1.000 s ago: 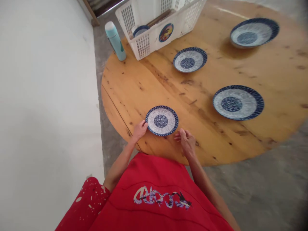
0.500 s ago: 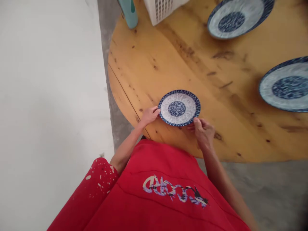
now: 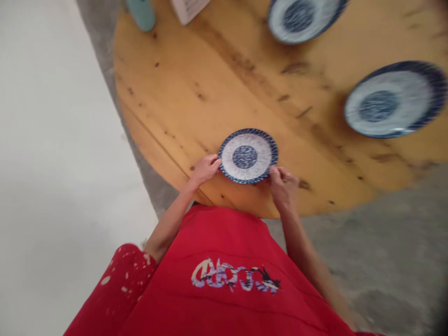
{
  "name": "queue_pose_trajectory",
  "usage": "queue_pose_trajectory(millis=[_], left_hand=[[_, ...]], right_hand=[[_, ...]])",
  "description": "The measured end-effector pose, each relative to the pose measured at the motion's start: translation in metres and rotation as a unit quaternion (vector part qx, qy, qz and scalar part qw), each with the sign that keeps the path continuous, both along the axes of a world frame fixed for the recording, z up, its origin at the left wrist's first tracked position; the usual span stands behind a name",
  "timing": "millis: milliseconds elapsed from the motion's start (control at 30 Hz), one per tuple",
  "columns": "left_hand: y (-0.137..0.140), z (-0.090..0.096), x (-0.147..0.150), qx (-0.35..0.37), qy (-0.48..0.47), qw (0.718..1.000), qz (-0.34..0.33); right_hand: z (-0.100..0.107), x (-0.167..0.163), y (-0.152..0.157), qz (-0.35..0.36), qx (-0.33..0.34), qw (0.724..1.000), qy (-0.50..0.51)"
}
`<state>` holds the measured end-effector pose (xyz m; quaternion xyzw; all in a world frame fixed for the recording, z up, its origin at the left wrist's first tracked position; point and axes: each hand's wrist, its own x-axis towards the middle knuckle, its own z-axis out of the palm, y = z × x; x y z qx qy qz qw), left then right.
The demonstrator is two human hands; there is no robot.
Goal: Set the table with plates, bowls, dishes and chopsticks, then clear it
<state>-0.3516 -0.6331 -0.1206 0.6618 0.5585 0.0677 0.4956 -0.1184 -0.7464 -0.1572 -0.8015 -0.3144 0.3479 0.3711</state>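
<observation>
A: ok so where's the blue-and-white plate (image 3: 245, 156) you're working with?

B: right in front of you, near the edge of the round wooden table (image 3: 168, 102), just past your red shirt (image 3: 227, 242). Patterned face is up. Can't tell if you've got it flat on the wood or slightly raised tbh.

A: and your hands?

B: both on the rim. Your left hand (image 3: 206, 169) has the left side, fingertips drawn in close at the edge. Your right hand (image 3: 284, 184) has the lower right, thumb at the rim and the other fingers curled in. Neither one's spread wide, though the fingers under the rim are too hidden to call.

A: what else have you got on there?

B: two more dishes in the same colours, well apart from yours: a right-side dish (image 3: 388, 102) and an upper dish (image 3: 301, 16) that your view cuts off at the top. Top left, you've got the bottom of a teal bottle (image 3: 142, 14), plus the corner of a white container (image 3: 189, 8) near it. Both run out of frame.
</observation>
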Motion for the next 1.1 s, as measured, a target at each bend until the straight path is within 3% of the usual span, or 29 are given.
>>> queue_pose_trajectory(millis=[100, 267, 567, 700, 767, 867, 1100], left_hand=[[0.007, 0.004, -0.003, 0.007, 0.010, 1.000, 0.005], [0.019, -0.005, -0.009, -0.024, -0.006, 1.000, -0.009], [0.014, -0.007, -0.007, -0.050, -0.016, 0.998, 0.020], [0.008, 0.003, -0.003, -0.030, 0.007, 1.000, 0.007], [0.007, 0.004, -0.003, -0.028, 0.007, 1.000, -0.003], [0.005, 0.000, -0.003, -0.019, 0.012, 1.000, 0.000], [-0.002, -0.003, 0.001, 0.004, 0.013, 1.000, 0.006]], right_hand=[[0.009, -0.006, 0.007, 0.015, 0.013, 1.000, -0.006], [0.002, -0.007, 0.016, 0.008, 0.043, 0.999, -0.005], [0.002, -0.004, 0.015, 0.031, 0.050, 0.998, 0.022], [0.000, 0.002, 0.006, -0.004, 0.030, 0.997, 0.071], [-0.003, 0.006, 0.003, -0.039, 0.015, 0.994, 0.098], [-0.003, 0.011, 0.002, -0.037, 0.009, 0.993, 0.115], [0.003, 0.011, 0.002, 0.044, 0.000, 0.999, 0.004]])
